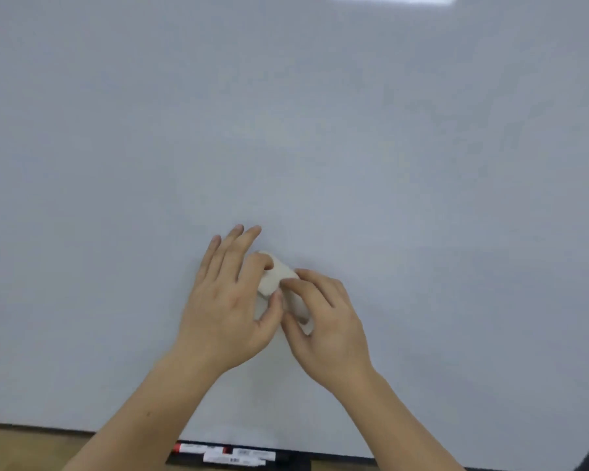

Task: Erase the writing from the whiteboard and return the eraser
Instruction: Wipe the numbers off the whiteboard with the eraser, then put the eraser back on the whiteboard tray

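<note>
The whiteboard (320,130) fills almost the whole view, and I make out no writing on it. A small cream-white eraser (275,276) is held in front of the board's lower middle. My left hand (230,300) pinches its left end between thumb and index finger, with the other fingers spread upward. My right hand (323,314) grips its right end from the side, and its fingers hide that end of the eraser.
Below the board's bottom edge lie two markers: a red-capped one (198,448) and a white one with a black cap (235,459) on a dark tray. A wooden surface (31,450) shows at the lower left. A dark edge cuts the lower right corner.
</note>
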Motion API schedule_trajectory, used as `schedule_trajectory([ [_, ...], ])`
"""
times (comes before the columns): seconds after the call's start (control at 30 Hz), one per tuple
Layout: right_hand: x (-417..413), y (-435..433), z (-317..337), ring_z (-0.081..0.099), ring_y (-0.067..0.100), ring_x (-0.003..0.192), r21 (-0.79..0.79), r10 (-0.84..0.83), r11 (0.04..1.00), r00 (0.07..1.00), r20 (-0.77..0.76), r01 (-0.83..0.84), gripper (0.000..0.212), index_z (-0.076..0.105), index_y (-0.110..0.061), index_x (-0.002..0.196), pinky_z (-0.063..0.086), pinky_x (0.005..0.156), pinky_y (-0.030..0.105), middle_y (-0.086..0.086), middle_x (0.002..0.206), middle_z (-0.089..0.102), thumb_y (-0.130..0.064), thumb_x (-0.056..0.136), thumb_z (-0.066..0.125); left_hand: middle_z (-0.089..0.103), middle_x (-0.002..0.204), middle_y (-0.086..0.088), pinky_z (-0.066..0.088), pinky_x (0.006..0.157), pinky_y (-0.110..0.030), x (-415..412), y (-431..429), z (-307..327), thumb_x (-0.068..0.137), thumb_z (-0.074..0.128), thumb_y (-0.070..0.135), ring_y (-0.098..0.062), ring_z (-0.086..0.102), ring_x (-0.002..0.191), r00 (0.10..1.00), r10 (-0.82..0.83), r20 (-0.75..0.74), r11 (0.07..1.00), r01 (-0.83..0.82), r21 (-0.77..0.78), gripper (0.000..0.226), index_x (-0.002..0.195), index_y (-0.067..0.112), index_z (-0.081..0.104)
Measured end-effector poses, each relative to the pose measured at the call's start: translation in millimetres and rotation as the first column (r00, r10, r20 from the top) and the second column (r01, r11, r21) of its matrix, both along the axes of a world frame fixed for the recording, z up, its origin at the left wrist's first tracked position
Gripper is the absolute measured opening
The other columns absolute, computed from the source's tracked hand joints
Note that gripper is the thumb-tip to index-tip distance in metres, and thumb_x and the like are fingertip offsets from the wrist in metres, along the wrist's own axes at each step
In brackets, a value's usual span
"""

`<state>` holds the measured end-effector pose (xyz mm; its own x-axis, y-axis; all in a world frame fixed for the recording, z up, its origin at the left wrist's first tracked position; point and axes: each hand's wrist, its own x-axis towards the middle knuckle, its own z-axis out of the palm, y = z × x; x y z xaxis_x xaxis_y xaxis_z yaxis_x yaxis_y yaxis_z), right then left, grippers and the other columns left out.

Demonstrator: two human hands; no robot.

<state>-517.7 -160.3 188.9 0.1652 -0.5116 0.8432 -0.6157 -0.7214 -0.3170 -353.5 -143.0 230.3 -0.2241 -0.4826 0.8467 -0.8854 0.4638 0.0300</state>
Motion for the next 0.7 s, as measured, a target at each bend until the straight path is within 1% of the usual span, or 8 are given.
schedule_trajectory([
  [0.07,18.3,5.5,-9.9,0.055,0.014,0.114,0.048,0.044,0.998,0.999,-0.011,-0.044,0.033,0.064,-0.023,0.12,0.051,0.084,0.023,-0.007,0.128,0.06,-0.037,0.091,0.06,0.049,0.147,-0.015,0.029,0.119,-0.053,22.9,11.2,-18.1,0.088,0.055,0.031,-0.034,0.043,0.141,1.0,0.02,-0.012,0.998,-0.019,0.054,0.028,0.109,0.011,0.054],
  [0.13,40.6,11.8,-21.0,0.055,0.014,0.115,0.092,0.086,0.992,0.996,-0.022,-0.084,0.033,0.065,-0.022,0.12,0.047,0.088,0.02,-0.006,0.128,0.061,-0.039,0.091,0.063,0.048,0.147,-0.014,0.031,0.118,-0.051,49.4,24.8,-36.9,0.089,0.056,0.029,-0.03,0.046,0.139,0.999,0.041,-0.033,0.992,-0.037,0.117,0.029,0.111,0.011,0.055],
  [0.23,75.6,19.9,-37.8,0.056,0.015,0.114,0.14,0.147,0.98,0.988,-0.057,-0.137,0.033,0.067,-0.021,0.119,0.045,0.092,0.02,-0.004,0.127,0.063,-0.036,0.09,0.069,0.05,0.146,-0.014,0.038,0.114,-0.051,86.7,45.3,-62.0,0.088,0.06,0.026,-0.027,0.051,0.133,0.995,0.083,-0.058,0.981,-0.071,0.18,0.03,0.114,0.01,0.057],
  [0.33,108.5,27.5,-54.9,0.056,0.016,0.114,0.183,0.192,0.967,0.978,-0.078,-0.176,0.033,0.068,-0.02,0.117,0.047,0.089,0.022,-0.005,0.127,0.064,-0.034,0.088,0.071,0.052,0.145,-0.013,0.041,0.112,-0.049,120.8,61.5,-84.2,0.089,0.064,0.025,-0.023,0.049,0.131,0.99,0.127,-0.063,0.968,-0.11,0.226,0.031,0.115,0.01,0.059],
  [0.4,126.8,33.0,-65.8,0.056,0.015,0.114,0.23,0.201,0.957,0.976,-0.083,-0.178,0.033,0.069,-0.021,0.115,0.047,0.087,0.021,-0.005,0.127,0.064,-0.031,0.085,0.076,0.052,0.145,-0.013,0.041,0.112,-0.047,142.4,68.9,-96.9,0.091,0.065,0.026,-0.023,0.05,0.13,0.988,0.138,-0.068,0.96,-0.116,0.255,0.03,0.115,0.011,0.06],
  [0.57,177.2,44.7,-92.4,0.054,0.01,0.114,0.379,0.238,0.904,0.969,-0.062,-0.198,0.037,0.068,-0.024,0.115,0.034,0.089,0.0,-0.007,0.124,0.061,-0.03,0.081,0.081,0.054,0.143,-0.011,0.045,0.109,-0.047,203.9,81.4,-129.4,0.095,0.059,0.033,-0.022,0.052,0.126,0.984,0.152,-0.093,0.94,-0.115,0.32,0.027,0.115,0.014,0.058],
  [0.7,211.7,49.6,-119.3,0.055,0.009,0.115,0.464,0.232,0.871,0.968,-0.092,-0.165,0.036,0.069,-0.023,0.114,0.034,0.086,-0.001,-0.007,0.125,0.06,-0.027,0.081,0.081,0.056,0.141,-0.009,0.047,0.107,-0.045,248.6,85.9,-156.1,0.096,0.057,0.037,-0.02,0.052,0.124,0.979,0.167,-0.117,0.922,-0.113,0.371,0.026,0.113,0.017,0.058],
])
